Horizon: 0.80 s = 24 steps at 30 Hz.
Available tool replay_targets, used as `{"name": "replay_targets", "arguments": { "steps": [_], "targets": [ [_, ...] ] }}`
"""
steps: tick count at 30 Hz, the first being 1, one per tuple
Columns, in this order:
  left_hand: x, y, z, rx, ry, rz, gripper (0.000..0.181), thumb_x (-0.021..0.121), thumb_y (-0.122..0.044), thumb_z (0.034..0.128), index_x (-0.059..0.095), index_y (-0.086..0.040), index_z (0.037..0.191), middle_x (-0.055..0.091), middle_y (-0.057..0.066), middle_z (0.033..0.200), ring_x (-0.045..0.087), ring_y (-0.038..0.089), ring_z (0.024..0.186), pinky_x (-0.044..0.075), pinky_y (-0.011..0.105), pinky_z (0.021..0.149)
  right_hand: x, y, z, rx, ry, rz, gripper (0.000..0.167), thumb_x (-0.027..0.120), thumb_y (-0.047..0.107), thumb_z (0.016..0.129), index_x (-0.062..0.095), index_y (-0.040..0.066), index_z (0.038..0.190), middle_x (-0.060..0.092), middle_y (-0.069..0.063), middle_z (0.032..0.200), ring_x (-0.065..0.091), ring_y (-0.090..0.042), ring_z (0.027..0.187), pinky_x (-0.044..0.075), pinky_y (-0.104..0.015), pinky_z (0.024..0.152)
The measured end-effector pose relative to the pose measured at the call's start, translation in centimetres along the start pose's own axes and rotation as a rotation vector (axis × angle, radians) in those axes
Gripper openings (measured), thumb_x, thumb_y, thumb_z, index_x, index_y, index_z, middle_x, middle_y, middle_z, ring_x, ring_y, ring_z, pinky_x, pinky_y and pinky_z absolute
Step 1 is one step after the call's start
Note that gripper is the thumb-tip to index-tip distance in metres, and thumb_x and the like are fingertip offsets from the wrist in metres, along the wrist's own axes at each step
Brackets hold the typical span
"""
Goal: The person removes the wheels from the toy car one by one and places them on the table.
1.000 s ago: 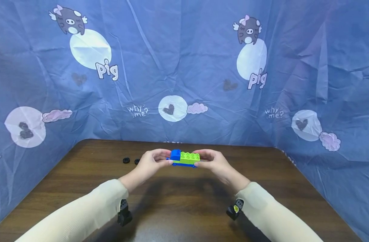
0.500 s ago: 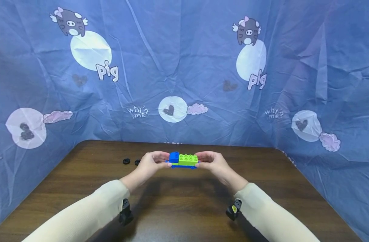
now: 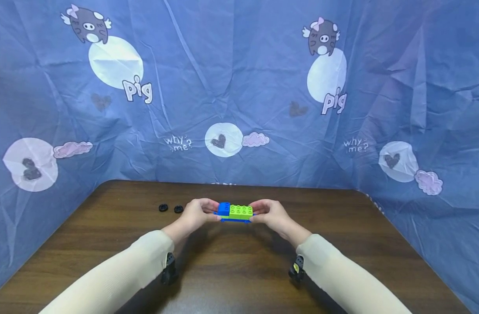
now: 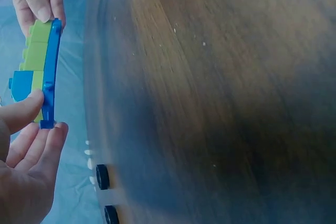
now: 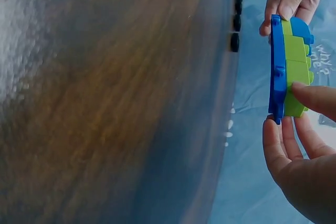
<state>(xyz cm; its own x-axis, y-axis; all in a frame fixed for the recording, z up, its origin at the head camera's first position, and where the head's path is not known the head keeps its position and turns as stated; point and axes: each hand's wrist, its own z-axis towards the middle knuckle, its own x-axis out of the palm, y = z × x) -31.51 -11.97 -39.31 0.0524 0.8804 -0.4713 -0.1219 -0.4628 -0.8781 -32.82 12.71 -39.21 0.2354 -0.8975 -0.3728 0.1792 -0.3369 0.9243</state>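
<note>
A toy truck of building blocks (image 3: 241, 212) is held level above the table, between both hands. Its base is blue, its bricks lime green, and a blue cab block sits at the left end. My left hand (image 3: 192, 215) pinches the cab end, thumb (image 4: 26, 109) on the near side and fingers beyond. At the other end my right hand (image 3: 276, 216) grips the green bricks and base, with its thumb (image 5: 310, 97) pressed to the side. No wheels show on the blue base (image 5: 277, 72) in the wrist views.
Small black wheels lie on the table's far left part; one wheel (image 3: 163, 208) and another wheel (image 3: 178, 209) show past my left hand, and the right wrist view has several in a row. A blue printed cloth (image 3: 231, 91) hangs behind the brown wooden table (image 3: 239, 270).
Both hands and the toy truck have shifted slightly down and left in the head view. The second black wheel shows more fully beside my left hand. Both grips stay the same.
</note>
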Motion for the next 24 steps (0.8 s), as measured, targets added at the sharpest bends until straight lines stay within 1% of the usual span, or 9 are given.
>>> {"name": "replay_targets", "arguments": {
  "steps": [4, 9, 16, 20, 24],
  "targets": [
    [0.3, 0.5, 0.4, 0.006, -0.001, 0.035, 0.029, 0.08, -0.007, 0.0788, 0.069, -0.001, 0.105, 0.072, 0.01, 0.1, 0.067, 0.018, 0.09, 0.057, 0.033, 0.08, 0.2, -0.5, 0.4, 0.028, -0.013, -0.018, 0.035, 0.075, -0.005, 0.077, 0.066, -0.003, 0.11, 0.07, -0.014, 0.104, 0.065, -0.015, 0.086, 0.057, -0.028, 0.079],
    [0.6, 1.1, 0.9, 0.005, -0.01, 0.045, 0.029, 0.08, -0.006, 0.0778, 0.069, 0.0, 0.104, 0.072, 0.01, 0.099, 0.067, 0.018, 0.089, 0.057, 0.033, 0.081, 0.4, -0.8, 0.6, 0.042, -0.029, -0.022, 0.034, 0.076, -0.005, 0.076, 0.067, -0.003, 0.109, 0.071, -0.012, 0.101, 0.065, -0.015, 0.085, 0.057, -0.027, 0.078],
    [0.9, 1.1, 1.1, -0.018, -0.014, 0.069, 0.029, 0.08, -0.006, 0.0774, 0.069, 0.0, 0.104, 0.072, 0.01, 0.098, 0.067, 0.017, 0.087, 0.057, 0.034, 0.081, 0.5, -1.0, 1.0, 0.038, -0.027, -0.035, 0.035, 0.076, -0.006, 0.075, 0.066, -0.005, 0.108, 0.07, -0.017, 0.1, 0.064, -0.015, 0.083, 0.054, -0.023, 0.075],
    [1.2, 1.3, 1.1, -0.024, -0.014, 0.093, 0.03, 0.081, -0.005, 0.0761, 0.069, 0.002, 0.103, 0.072, 0.012, 0.097, 0.067, 0.019, 0.086, 0.057, 0.033, 0.08, 0.6, -1.3, 1.2, 0.077, -0.034, -0.039, 0.034, 0.077, -0.006, 0.074, 0.068, -0.003, 0.107, 0.07, -0.015, 0.098, 0.064, -0.016, 0.084, 0.054, -0.024, 0.075],
    [1.4, 1.5, 1.2, -0.04, -0.001, 0.091, 0.03, 0.081, -0.004, 0.0762, 0.068, 0.003, 0.103, 0.072, 0.013, 0.098, 0.067, 0.02, 0.087, 0.057, 0.033, 0.081, 0.8, -1.5, 1.3, 0.113, -0.038, -0.053, 0.032, 0.077, -0.005, 0.075, 0.068, -0.001, 0.106, 0.071, -0.012, 0.098, 0.064, -0.016, 0.085, 0.055, -0.027, 0.077]
  ]
}}
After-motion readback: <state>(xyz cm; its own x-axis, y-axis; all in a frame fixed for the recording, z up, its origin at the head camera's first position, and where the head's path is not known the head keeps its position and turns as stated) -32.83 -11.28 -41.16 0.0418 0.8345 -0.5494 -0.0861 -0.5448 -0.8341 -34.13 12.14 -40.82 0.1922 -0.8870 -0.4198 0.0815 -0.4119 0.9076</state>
